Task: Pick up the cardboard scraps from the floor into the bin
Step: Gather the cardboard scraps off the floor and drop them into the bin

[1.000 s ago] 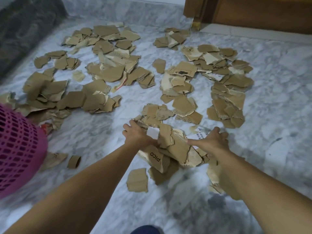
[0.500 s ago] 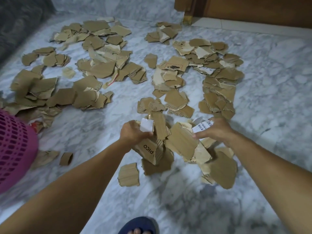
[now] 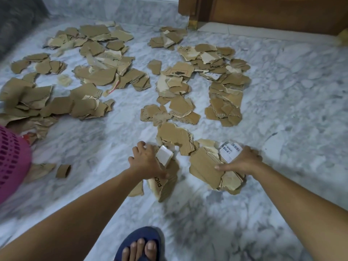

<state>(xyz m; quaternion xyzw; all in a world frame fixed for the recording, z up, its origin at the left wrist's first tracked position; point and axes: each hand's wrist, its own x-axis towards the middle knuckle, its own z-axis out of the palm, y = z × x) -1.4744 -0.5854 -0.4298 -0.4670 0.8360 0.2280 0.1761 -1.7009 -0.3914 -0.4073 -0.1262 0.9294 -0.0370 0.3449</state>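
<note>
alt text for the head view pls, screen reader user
Two bare hands gather torn cardboard from a marble floor: the left hand grips a bunch of scraps, the right hand grips another bunch. Many more scraps lie beyond, a pink bin at left.

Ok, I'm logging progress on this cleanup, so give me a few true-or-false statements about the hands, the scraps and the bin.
1. The left hand grips a bundle of cardboard scraps. True.
2. The right hand hangs idle, holding nothing. False: it grips its own stack of scraps.
3. The pink bin stands at the right edge of the view. False: it is at the left edge.
4. Many scraps lie scattered on the marble floor. True.
5. A blue sandal shows at the bottom. True.
</note>
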